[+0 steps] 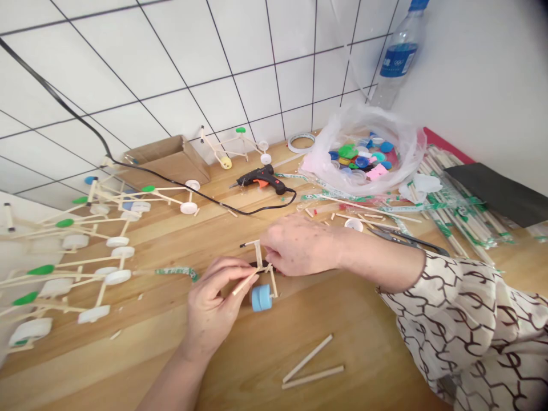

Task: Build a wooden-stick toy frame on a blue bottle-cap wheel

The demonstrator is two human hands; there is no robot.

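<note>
My left hand [217, 302] pinches a pale wooden stick [245, 283] that belongs to, or rests against, a small stick frame [258, 254]. My right hand [295, 245] is closed at the right side of this frame, its fingertips curled down and partly hidden; what they grip cannot be made out. Light blue bottle caps [261, 298] sit at the frame's near end, just right of my left fingertips. A dark object shows behind the frame between both hands. Two loose sticks [307, 358] lie on the wooden table [240, 365] nearer to me.
Several stick models with caps [122, 251] fill the left side. Behind are a cardboard box [166, 162], a black glue gun [261, 178] with its cable, and a tape roll [301, 142]. At right are a bag of caps [363, 154], scissors [411, 238], bundled sticks [458, 205] and a bottle [398, 60].
</note>
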